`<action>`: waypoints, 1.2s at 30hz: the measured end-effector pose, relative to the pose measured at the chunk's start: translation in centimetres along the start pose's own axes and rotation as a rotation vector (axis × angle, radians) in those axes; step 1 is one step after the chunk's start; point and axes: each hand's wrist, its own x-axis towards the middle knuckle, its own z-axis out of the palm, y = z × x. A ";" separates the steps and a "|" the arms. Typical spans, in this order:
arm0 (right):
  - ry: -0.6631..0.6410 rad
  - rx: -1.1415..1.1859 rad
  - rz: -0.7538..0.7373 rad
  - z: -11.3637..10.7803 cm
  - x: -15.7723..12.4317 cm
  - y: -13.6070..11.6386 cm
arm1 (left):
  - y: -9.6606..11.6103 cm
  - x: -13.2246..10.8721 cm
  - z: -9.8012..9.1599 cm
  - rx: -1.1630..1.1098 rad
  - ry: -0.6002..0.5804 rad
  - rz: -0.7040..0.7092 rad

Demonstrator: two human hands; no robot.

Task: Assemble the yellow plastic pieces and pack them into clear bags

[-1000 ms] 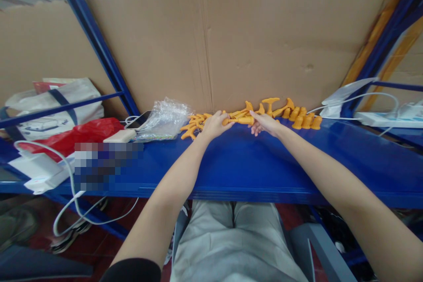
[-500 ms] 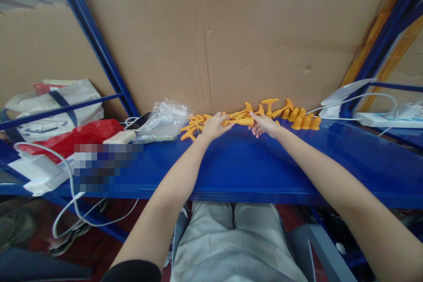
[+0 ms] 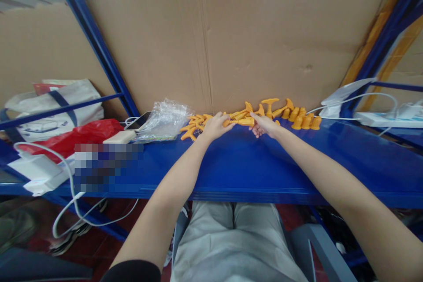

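Both my hands reach to the back of a blue metal shelf. Between them they hold one long orange plastic piece: my left hand is closed on its left end and my right hand pinches its right end. Several more orange pieces lie around them: a branching bunch on the left, T-shaped ones behind, and a row of small cone-shaped ones on the right.
A cardboard sheet stands behind the shelf. A crumpled clear plastic bag, a phone, a red bag, a white tote and white chargers with cables lie at the left. A white power strip lies at the right.
My right hand has moved slightly up and left along the orange piece, closing the pinch on its end. The left hand has hardly moved.
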 end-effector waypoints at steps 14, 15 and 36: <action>-0.074 0.059 0.078 -0.2 0.7 0.4 | -0.2 0.0 0.2 -0.006 -0.003 0.020; -0.072 0.058 0.081 -0.2 0.7 0.4 | -0.2 0.0 0.2 -0.007 -0.003 0.018; -0.040 0.481 -0.032 1.4 0.5 0.0 | -1.2 0.0 0.0 -0.053 0.009 -0.134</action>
